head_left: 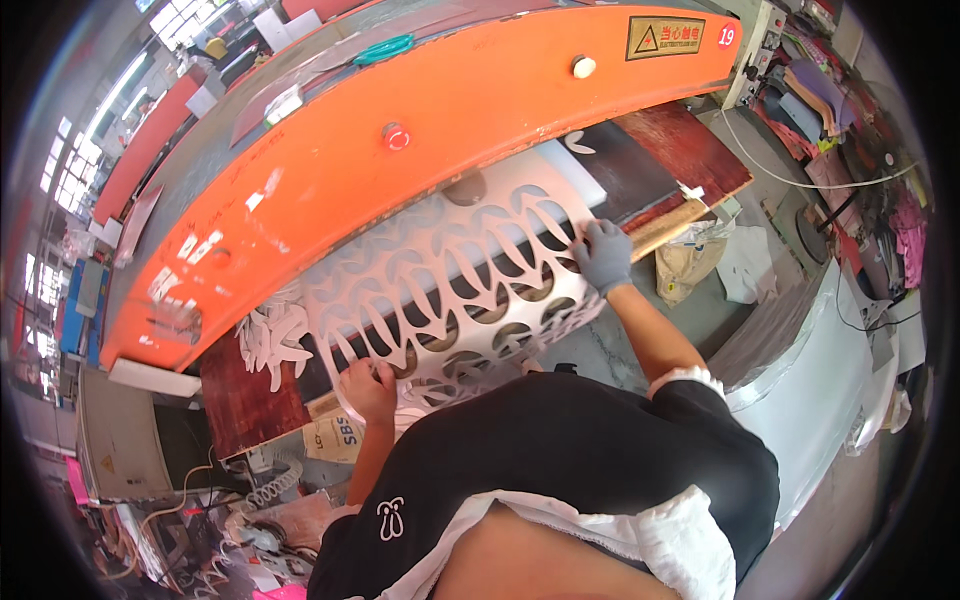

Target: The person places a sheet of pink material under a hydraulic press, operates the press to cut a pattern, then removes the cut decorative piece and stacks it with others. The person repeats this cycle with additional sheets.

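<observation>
Okay so the pale sheet full of cut-out holes (437, 328) sits mid-frame, sloping down toward the lower middle, and its bottom part gets lost behind the wearer's black shirt (560, 460). Its top left side runs right up to the big orange machine beam (450, 110), and I honestly can't tell whether any of it goes underneath. Right hand (603, 255), in a grey glove, has hold of the sheet's right edge, though the fingertips are mostly out of sight. Left hand (368, 390) is bare and pinching the lower left edge, with the forearm half covered by the body. Underneath there's a black pad (630, 170) on a worn reddish-brown board (695, 150), both partly covered, plus a loose heap of white pieces (272, 340) at the board's left end, too jumbled to count. The beam's got scuffed paint, a red button (396, 137) and a pale knob (583, 67). Room's pretty cluttered: coloured scraps (815, 100) piled upper right, a plastic-wrapped stack (800, 390) lower right, grey floor (850, 510) below it, bright windows (75, 165) upper left. Lower left is a tangle I can't really make out, and the dark fisheye rim cuts off all the edges.
</observation>
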### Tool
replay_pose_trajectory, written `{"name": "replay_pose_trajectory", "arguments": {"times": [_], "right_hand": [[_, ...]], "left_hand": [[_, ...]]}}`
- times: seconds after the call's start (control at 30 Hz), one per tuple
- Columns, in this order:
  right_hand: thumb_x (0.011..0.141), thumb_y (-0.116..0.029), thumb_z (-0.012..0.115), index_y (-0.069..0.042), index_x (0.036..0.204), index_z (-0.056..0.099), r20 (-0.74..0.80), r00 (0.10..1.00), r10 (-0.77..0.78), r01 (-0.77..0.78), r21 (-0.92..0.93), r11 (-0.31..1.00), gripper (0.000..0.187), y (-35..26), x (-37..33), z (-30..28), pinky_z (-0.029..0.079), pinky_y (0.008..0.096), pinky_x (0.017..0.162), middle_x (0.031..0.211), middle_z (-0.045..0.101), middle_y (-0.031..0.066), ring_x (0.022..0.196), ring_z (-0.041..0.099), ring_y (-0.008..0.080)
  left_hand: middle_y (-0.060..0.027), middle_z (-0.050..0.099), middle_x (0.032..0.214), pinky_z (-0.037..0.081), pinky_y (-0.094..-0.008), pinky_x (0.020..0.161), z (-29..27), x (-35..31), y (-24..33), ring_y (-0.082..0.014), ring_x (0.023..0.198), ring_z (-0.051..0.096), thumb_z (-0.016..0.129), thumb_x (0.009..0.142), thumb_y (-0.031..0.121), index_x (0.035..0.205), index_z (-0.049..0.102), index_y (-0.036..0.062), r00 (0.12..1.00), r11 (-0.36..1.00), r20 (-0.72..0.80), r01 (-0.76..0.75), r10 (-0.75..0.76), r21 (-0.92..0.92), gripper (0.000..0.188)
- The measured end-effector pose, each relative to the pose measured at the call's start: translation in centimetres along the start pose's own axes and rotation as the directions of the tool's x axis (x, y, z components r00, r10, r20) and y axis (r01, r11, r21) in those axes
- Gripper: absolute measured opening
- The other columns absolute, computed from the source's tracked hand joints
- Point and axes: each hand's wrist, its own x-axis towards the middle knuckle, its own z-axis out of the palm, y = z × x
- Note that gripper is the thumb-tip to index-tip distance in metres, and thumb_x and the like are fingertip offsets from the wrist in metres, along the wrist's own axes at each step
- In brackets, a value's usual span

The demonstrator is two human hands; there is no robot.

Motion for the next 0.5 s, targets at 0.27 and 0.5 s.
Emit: {"name": "replay_pose_trajectory", "arguments": {"times": [0.27,0.5], "right_hand": [[0.088,-0.027,0.046,0.001,0.094,0.056,-0.140,0.920,0.366,-0.233,0.556,0.798,0.031,5.6,12.9,-6.5,0.043,0.0381,0.075,0.084,0.058,0.0188,0.083,0.055,0.0322],[0.088,-0.027,0.046,0.001,0.093,0.057,0.026,0.947,0.320,-0.188,0.852,0.488,0.031,8.8,11.9,-6.8,0.043,0.0341,0.073,0.082,0.059,0.0145,0.075,0.054,0.0264]], "left_hand": [[-0.0064,0.055,0.075,0.037,-0.0424,0.073,1.4,-0.2,-0.3,-0.0297,0.077,0.051,0.062,0.072,0.020,0.076,0.054,0.0082,0.989,0.999,-0.149,0.026,-0.023,0.020,0.014],[-0.0079,0.054,0.077,0.037,-0.0429,0.070,3.7,1.4,-1.6,-0.0306,0.076,0.050,0.054,0.076,0.023,0.077,0.053,0.0087,0.967,0.986,-0.214,-0.118,0.141,0.117,0.014]]}}
